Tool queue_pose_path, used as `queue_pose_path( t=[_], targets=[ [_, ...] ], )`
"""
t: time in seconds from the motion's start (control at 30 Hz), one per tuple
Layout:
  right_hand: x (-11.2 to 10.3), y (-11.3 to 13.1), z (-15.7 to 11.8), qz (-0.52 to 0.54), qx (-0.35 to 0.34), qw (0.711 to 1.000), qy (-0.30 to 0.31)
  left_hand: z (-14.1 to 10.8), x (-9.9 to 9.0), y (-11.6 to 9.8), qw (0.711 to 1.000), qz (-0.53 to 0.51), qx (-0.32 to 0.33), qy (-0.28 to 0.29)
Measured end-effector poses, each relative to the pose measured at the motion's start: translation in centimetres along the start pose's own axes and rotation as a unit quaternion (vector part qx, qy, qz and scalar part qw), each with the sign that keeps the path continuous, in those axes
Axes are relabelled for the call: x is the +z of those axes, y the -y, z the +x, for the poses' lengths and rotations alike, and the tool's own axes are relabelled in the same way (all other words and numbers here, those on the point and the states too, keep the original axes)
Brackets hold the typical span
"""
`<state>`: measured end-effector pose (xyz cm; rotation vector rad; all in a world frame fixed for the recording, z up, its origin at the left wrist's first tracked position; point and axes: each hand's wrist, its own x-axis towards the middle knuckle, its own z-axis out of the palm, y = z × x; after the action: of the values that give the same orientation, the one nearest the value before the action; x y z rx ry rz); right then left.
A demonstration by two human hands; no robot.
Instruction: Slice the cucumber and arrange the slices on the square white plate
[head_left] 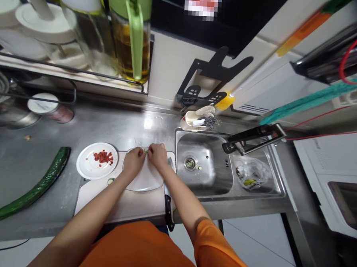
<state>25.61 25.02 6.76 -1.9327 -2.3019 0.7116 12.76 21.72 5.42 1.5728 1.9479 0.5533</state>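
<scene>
My left hand (135, 162) and my right hand (157, 156) meet over the far side of a white plate (144, 181). Both have their fingers pinched, with a small, thin green piece between them that looks like a cucumber slice (145, 150). Under the plate lies a pale cutting board (94, 199), with another cucumber slice (111, 181) on it by my left wrist. A knife (169, 213) with a black handle rests along the board's right side, partly hidden by my right forearm.
Left of the board, a round white plate (82, 164) holds chopped red pieces. A long cucumber (44, 186) lies farther left. On the right are a steel sink (215, 171), with slices near its drain, and a faucet (244, 139). Bottles and jars line a shelf (103, 76) above.
</scene>
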Motion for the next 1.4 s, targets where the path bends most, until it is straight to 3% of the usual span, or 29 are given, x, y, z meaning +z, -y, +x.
queue_pose_path(
  t=[0.2,0.57,0.67,0.8,0.93,1.03,1.2,1.4],
  targets=[
    [0.2,0.2,-0.4,-0.02,-0.001,1.0,-0.016,0.0,0.0,0.1,0.999,0.022,0.035,0.006],
    [-0.1,-0.4,-1.4,0.003,-0.011,0.999,-0.031,-0.2,-1.0,-0.2,0.999,0.019,0.021,0.021],
    [-0.6,-0.7,-2.4,0.013,-0.013,0.999,-0.046,-1.0,-2.7,0.2,1.0,0.014,0.023,-0.002],
    [-0.9,-1.2,-4.5,0.028,-0.013,0.998,-0.059,-3.0,-6.3,2.4,0.999,0.0,0.024,-0.046],
    [-0.3,-1.2,-7.3,0.041,-0.021,0.997,-0.061,-6.1,-10.0,5.6,0.997,0.037,-0.021,-0.06],
    [0.5,-0.9,-9.4,0.057,-0.022,0.996,-0.06,-8.7,-11.2,7.6,0.995,0.062,-0.065,-0.048],
    [1.7,0.3,-11.8,0.064,-0.021,0.997,-0.05,-11.4,-9.5,9.8,0.995,0.059,-0.084,0.013],
    [2.7,1.5,-13.2,0.045,-0.041,0.998,-0.032,-11.4,-7.3,10.4,0.998,0.057,-0.023,-0.003]
  ],
)
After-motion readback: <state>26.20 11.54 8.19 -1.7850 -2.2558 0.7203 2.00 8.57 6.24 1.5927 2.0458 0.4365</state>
